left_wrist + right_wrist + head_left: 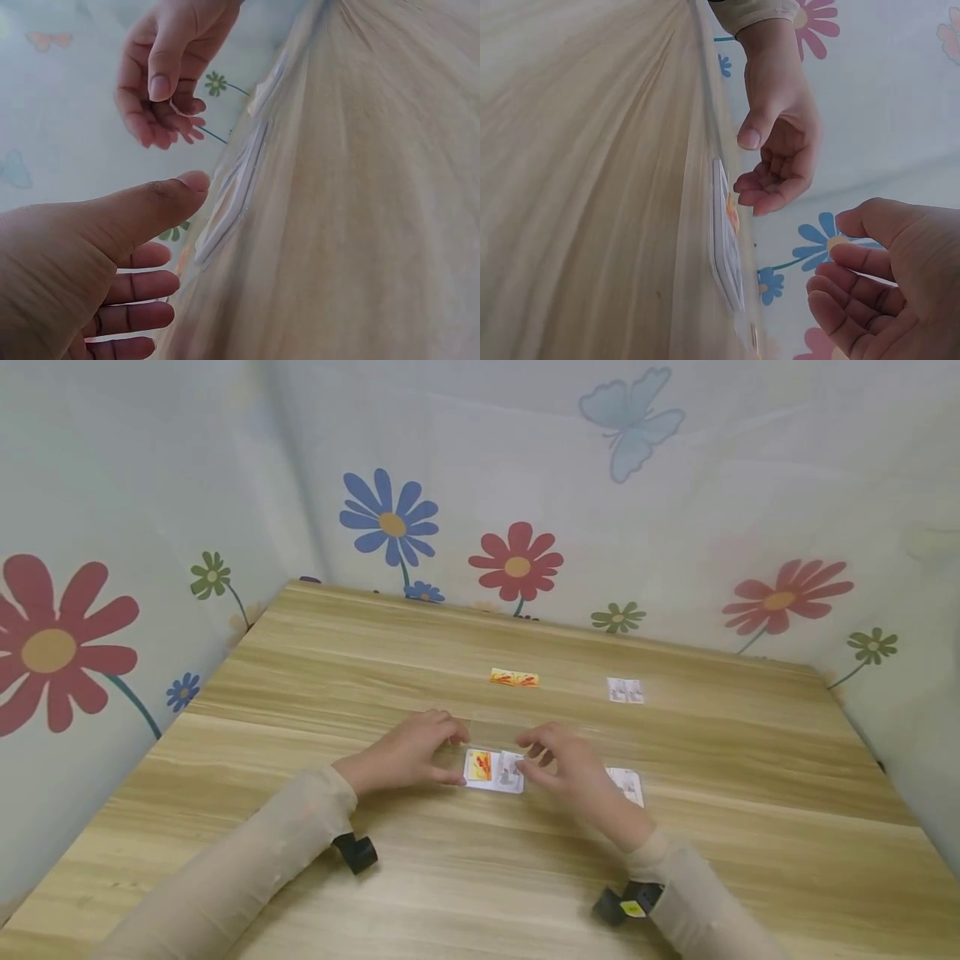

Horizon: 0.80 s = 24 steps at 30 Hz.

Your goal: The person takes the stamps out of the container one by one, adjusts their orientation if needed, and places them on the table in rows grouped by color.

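Observation:
A small stack of white-edged cards (493,787) lies on the table between the hands. On its top are a yellow picture with a red figure (480,766) and a pale grey picture (509,768). My left hand (412,753) is at the stack's left edge, thumb close to the near corner; whether it touches is unclear. The left wrist view shows its fingers (146,302) extended. At the stack's right side is my right hand (573,770), fingers loosely bent and nothing seen between them in the right wrist view. Another card (628,783) lies partly hidden behind the right hand.
Farther back on the wooden table (375,652) lie a yellow pair of picture pieces (514,677) and a pale grey pair (626,691). A flower-printed curtain (465,460) borders the table behind and at the sides. Both wrists carry black devices (356,853).

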{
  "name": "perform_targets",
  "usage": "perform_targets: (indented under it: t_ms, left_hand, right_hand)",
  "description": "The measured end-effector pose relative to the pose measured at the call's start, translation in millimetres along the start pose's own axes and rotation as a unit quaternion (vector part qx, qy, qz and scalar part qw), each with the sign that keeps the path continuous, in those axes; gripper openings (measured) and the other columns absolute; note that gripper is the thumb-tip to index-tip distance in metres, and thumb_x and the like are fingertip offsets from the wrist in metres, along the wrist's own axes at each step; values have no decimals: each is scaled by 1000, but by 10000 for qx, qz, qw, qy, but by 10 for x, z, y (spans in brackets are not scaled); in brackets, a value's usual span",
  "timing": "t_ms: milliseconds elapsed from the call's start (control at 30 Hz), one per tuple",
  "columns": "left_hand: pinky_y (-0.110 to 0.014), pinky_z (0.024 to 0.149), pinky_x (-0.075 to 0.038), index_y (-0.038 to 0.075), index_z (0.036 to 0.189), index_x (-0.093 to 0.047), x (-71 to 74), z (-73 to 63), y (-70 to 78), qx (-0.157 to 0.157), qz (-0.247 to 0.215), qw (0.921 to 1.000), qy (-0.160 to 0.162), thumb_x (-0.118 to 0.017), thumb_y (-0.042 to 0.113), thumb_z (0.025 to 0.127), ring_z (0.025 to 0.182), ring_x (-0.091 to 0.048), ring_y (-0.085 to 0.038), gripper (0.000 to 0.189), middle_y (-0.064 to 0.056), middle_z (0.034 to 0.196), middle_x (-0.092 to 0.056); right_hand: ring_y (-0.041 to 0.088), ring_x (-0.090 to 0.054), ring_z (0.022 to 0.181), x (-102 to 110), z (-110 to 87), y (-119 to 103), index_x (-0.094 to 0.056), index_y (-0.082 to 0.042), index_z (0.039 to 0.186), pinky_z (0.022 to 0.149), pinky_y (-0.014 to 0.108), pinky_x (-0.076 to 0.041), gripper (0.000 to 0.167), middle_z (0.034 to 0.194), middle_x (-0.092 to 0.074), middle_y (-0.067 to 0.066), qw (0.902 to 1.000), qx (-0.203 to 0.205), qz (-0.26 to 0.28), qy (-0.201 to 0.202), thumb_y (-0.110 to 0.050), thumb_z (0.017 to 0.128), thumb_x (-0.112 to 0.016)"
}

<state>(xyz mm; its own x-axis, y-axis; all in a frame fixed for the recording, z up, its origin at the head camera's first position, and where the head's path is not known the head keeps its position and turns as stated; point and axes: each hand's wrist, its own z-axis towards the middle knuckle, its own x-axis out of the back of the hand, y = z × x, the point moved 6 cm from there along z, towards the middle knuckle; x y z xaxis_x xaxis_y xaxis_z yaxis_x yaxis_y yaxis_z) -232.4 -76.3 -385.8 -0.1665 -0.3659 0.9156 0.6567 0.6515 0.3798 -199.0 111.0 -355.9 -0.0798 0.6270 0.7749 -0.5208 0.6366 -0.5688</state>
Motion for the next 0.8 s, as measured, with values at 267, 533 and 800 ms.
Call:
perform_targets:
  t_ms: [267, 533, 800]
  left_hand:
    - [-40, 95, -45, 9, 115, -62, -43, -15, -7, -73, -92, 9999, -63, -79, 40, 75, 103, -57, -19, 54, -3, 109, -64]
    - [-42, 100, -42, 8, 113, -63, -55, -31, 5, -49, -18, 10000, -42, -79, 44, 73, 107, -56, -22, 56, -4, 110, -64]
    - [-44, 103, -40, 10, 114, -63, -108, -32, -25, 126, -10, 9999, -64, -78, 46, 74, 111, -54, -22, 55, -3, 112, -61]
  right_hand:
    - [19, -64, 85, -159, 128, -51, -66, -1, 107, 72, 30, -56, 25, 100, -67, 11, 9995, -23, -2, -326, -14, 86, -69]
    - [14, -62, 85, -294, 212, -52, -68, -6, 106, 73, 25, -53, 22, 100, -66, 5, 9975, -324, -19, -629, -15, 86, -68]
    - [14, -60, 84, -427, 252, -15, -68, -6, 107, 72, 21, -50, 23, 99, -65, 5, 9965, -283, -36, -783, -17, 86, -68]
